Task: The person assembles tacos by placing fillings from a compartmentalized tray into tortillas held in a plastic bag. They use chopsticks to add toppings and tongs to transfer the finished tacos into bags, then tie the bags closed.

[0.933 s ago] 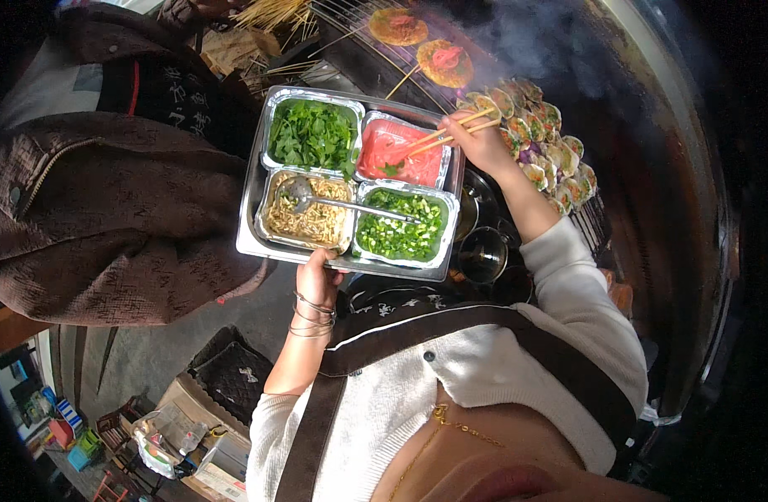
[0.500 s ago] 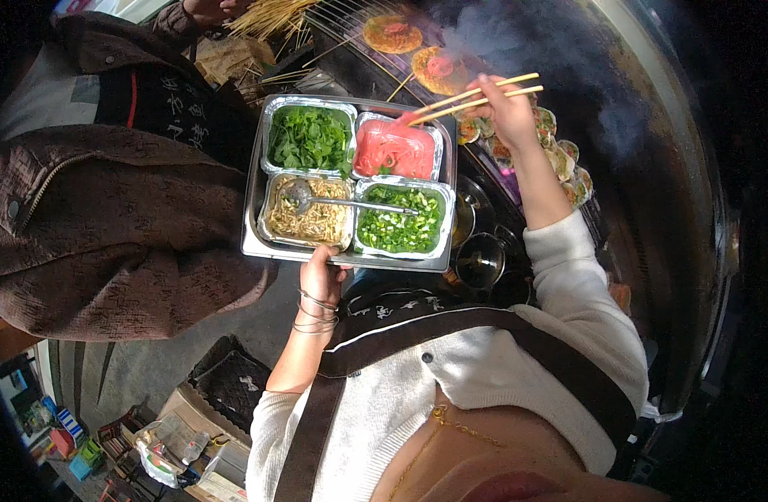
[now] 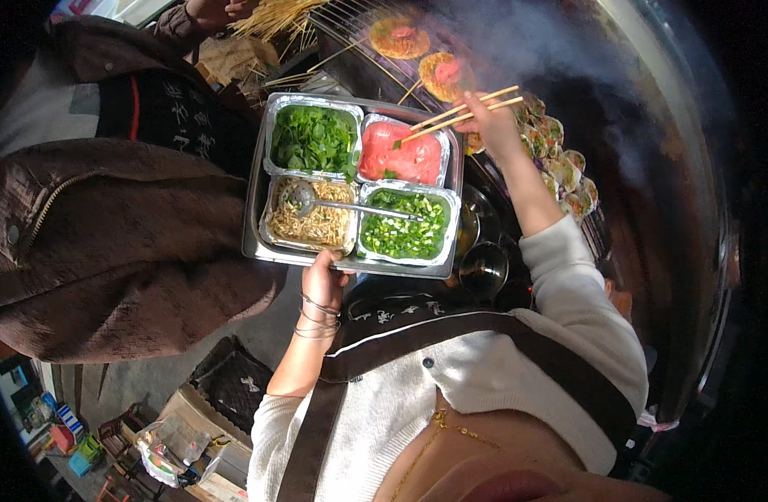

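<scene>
My left hand is closed on the near edge of a rectangular metal tray, holding it level before me. Four foil boxes fill it: leafy green herbs far left, pink soft-looking food far right, small pale-brown pieces near left, chopped green onion near right. A slotted metal spoon lies across the two near boxes. In my right hand, just beyond the tray's far right corner, is a pair of chopsticks; their tips touch the pink food.
Beyond the tray, a smoking grill carries round flat cakes topped with pink. Filled shells cluster to its right. Metal bowls stand beside the tray. At left is a person in a brown jacket; thin sticks lie behind.
My right hand has come slightly left and nearer, bringing the chopstick tips down onto the pink food. The tray has shifted a little right in view.
</scene>
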Demonstrator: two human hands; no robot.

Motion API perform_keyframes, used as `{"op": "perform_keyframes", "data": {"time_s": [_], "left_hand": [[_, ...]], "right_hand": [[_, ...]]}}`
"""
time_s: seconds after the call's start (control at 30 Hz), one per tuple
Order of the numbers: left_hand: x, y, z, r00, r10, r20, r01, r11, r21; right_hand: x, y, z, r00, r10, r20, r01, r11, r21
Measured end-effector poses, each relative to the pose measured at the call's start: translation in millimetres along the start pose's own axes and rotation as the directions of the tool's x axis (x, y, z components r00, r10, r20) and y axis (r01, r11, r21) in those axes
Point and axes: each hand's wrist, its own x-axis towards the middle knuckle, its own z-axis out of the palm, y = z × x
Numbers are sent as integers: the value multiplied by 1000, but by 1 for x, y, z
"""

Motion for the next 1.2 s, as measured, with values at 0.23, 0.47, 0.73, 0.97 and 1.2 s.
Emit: {"op": "perform_keyframes", "data": {"time_s": [0.23,0.47,0.73,0.97,1.2], "left_hand": [[-2,2,-1,998,-4,58,5,1000,-17],[-5,7,-1,998,-4,56,5,1000,-25],[-7,14,4,999,-36,-10,35,999,-35],[-7,17,1,991,-108,-73,111,993,40],[4,0,-11,997,-57,47,60,996,-69]], "right_hand": [[43,-48,-18,965,-185,-186,223,952,209],[177,-24,-15,896,-396,-203,359,912,-197],[234,-4,17,865,-500,-30,262,503,-823],[75,-66,23,839,-498,220,542,732,-412],[-14,-58,33,338,-262,904,902,365,-231]]}}
